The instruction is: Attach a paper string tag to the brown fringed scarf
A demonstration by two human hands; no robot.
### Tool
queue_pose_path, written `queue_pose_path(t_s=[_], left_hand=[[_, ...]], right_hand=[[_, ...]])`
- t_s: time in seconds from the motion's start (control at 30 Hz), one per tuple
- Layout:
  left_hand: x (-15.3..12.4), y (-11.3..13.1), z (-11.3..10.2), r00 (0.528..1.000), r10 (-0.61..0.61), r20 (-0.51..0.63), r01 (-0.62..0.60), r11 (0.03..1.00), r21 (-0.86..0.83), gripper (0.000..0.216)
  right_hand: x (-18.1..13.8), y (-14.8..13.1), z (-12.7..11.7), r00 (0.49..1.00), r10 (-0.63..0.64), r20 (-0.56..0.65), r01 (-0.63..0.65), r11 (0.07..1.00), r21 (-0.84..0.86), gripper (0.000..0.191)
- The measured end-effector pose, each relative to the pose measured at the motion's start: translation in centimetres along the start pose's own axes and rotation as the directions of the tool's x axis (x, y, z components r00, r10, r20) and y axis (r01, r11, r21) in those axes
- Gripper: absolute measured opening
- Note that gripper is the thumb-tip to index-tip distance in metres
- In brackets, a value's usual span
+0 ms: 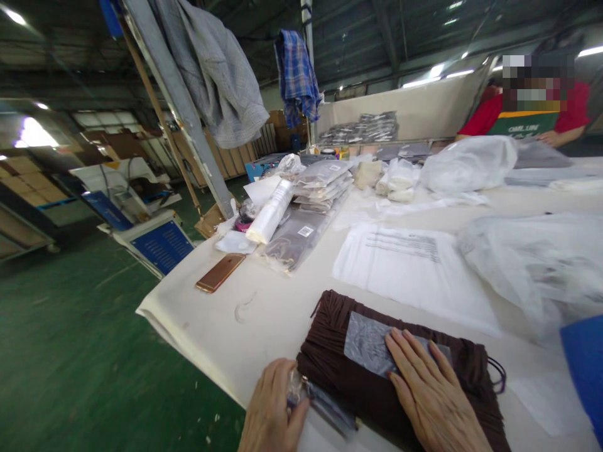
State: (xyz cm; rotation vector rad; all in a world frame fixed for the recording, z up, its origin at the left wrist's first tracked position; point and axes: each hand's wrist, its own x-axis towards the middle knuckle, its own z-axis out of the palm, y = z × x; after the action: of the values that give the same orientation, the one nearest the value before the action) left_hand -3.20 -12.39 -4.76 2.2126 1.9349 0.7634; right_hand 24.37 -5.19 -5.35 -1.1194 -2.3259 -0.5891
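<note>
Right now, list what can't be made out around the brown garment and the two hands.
- Head view: the brown garment's near end, cut off by the bottom edge and covered by the right hand.
- The small clear-wrapped item under the left hand's fingers: too blurred to identify.
- Print on the white sheet: too small to read.
- Contents of the clear plastic bag: veiled by the film.

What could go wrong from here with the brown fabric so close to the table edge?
The folded brown fabric lies near the table edge, so it might slide toward the green floor. The right hand presses only one side of the thin clear sheet, which may wrinkle or shift. The left hand grips a clear wrapper at the fabric's end; a pull there could loosen the folds.
</note>
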Motion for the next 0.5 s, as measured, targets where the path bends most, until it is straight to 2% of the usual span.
queue_pose_path(t_s=[0.03, 0.1, 0.17, 0.2, 0.27, 0.33, 0.4, 0.5], left_hand=[[0.6, 0.3, -0.2, 0.991, -0.105, 0.077, 0.112, 0.989, -0.093, 0.045], [1.9, 1.0, -0.9, 0.934, -0.275, 0.230, 0.330, 0.909, -0.254, 0.052], [3.2, 1.5, -1.5, 0.851, -0.384, 0.359, 0.510, 0.769, -0.385, 0.060], [3.7, 1.7, -1.8, 0.803, -0.409, 0.434, 0.588, 0.658, -0.470, 0.062], [4.7, 1.8, -2.3, 0.714, -0.393, 0.580, 0.700, 0.367, -0.612, 0.061], [5.3, 1.6, -2.6, 0.656, -0.339, 0.675, 0.743, 0.128, -0.657, 0.052], [5.8, 1.2, -2.7, 0.609, -0.291, 0.738, 0.776, 0.027, -0.630, 0.037], [6.1, 0.6, -2.7, 0.540, -0.202, 0.817, 0.828, -0.048, -0.559, 0.030]], right_hand=[[0.0, 0.0, 0.1, 1.000, -0.006, -0.009, 0.006, 1.000, 0.001, 0.041], [-0.1, 0.1, 0.3, 0.999, -0.021, -0.029, 0.021, 1.000, 0.002, 0.041], [-0.2, 0.3, 0.4, 0.998, -0.043, -0.051, 0.042, 0.999, -0.004, 0.040], [-0.2, 0.4, 0.4, 0.997, -0.057, -0.060, 0.057, 0.998, -0.009, 0.039], [-0.2, 0.6, 0.3, 0.993, -0.097, -0.070, 0.096, 0.995, -0.026, 0.038], [-0.1, 0.8, 0.2, 0.989, -0.139, -0.051, 0.137, 0.989, -0.047, 0.039], [0.0, 1.0, 0.1, 0.987, -0.159, -0.029, 0.157, 0.986, -0.063, 0.041], [0.0, 1.3, 0.2, 0.983, -0.180, -0.021, 0.178, 0.982, -0.063, 0.048]])
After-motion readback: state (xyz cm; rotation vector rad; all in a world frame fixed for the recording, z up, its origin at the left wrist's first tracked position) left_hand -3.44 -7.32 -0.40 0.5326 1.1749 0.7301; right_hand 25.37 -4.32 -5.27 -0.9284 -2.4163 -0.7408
